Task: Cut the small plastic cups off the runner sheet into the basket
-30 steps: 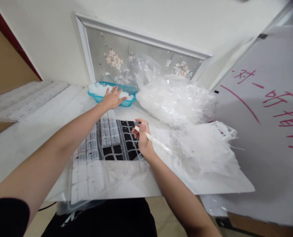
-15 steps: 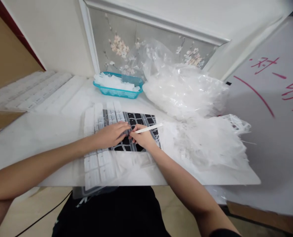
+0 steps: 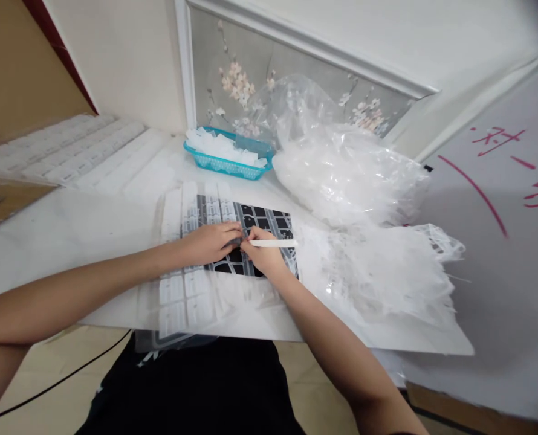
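My right hand [image 3: 264, 252] is closed round a slim white pen-like tool [image 3: 275, 243], whose rear end points to the right. Its tip is hidden by the fingers. Beside it, my left hand [image 3: 214, 243] lies palm down with fingers stretched out, thumb apart, close to the right fingertips. Both hands are over a black sheet [image 3: 281, 223] under clear plastic moulded into compartments. To the left, the clear moulded tray [image 3: 173, 296] continues over the white table, with white strips in its rows.
A blue basket [image 3: 228, 166] of white pieces stands at the back. Behind the hands on the right sits a big clear plastic bag [image 3: 350, 175], with a heap of thin translucent sheets [image 3: 387, 284] nearer. More moulded trays [image 3: 78, 148] lie at far left. A whiteboard [image 3: 491, 254] leans at right.
The white tool has swung from slanting up to the right to nearly level. The hands stay close together over the black sheet. The whole view has shifted and tilted slightly.
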A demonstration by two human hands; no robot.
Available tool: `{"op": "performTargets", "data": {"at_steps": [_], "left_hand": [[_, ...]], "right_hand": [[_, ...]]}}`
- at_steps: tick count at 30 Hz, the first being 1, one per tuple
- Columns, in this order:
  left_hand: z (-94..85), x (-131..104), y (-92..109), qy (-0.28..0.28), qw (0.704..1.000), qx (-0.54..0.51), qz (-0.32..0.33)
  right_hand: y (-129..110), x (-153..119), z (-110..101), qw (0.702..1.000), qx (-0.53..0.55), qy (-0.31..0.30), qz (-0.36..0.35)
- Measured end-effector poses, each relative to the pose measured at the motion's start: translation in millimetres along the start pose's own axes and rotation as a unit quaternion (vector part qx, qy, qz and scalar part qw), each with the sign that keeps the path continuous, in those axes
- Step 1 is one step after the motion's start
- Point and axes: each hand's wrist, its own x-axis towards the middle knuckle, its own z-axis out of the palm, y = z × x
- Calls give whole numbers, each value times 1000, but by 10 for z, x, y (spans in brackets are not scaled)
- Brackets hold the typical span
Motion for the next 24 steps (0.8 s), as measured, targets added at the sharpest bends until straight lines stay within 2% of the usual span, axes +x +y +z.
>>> {"op": "performTargets", "data": {"at_steps": [4, 6, 7, 8, 9, 11, 12, 13, 14, 16, 18, 19, 20, 24], "left_hand": [[-22, 27, 86, 32, 997, -63, -36], [-62, 49, 116, 96, 981, -144, -83], [-91, 61, 121, 148, 961, -203, -114], [-125, 72, 118, 208, 928, -273, -144], [-163, 84, 108, 270, 881, -348, -170], [-250, 104, 68, 380, 763, -484, -199], [-297, 112, 41, 415, 709, -532, -205], [-347, 118, 11, 434, 670, -565, -210], [-398, 122, -18, 442, 643, -586, -219], [-506, 123, -70, 432, 619, -611, -240], [-612, 116, -94, 397, 628, -620, -252], [-661, 109, -91, 370, 649, -613, -256], [-704, 100, -76, 337, 682, -597, -256], [-772, 47, 45, 164, 854, -429, -244]], "right_hand": [[-47, 23, -21, 997, -72, -2, -21], [-76, 31, -27, 996, -84, 0, -18], [-88, 33, -27, 996, -88, 0, -16], [-96, 35, -25, 996, -90, -1, -11], [-99, 36, -21, 996, -90, -3, -4], [-88, 33, -16, 996, -84, -8, 8], [-76, 29, -15, 997, -79, -9, 10], [-61, 21, -19, 997, -71, -7, 11], [-47, 11, -26, 998, -58, -4, 8], [-32, -16, -52, 1000, -17, 7, 3], [-53, -46, -82, 999, 47, 18, 15], [-78, -59, -92, 996, 83, 19, 27], [-109, -69, -97, 992, 119, 18, 39], [-218, -82, -33, 974, 218, -2, 58]]}}
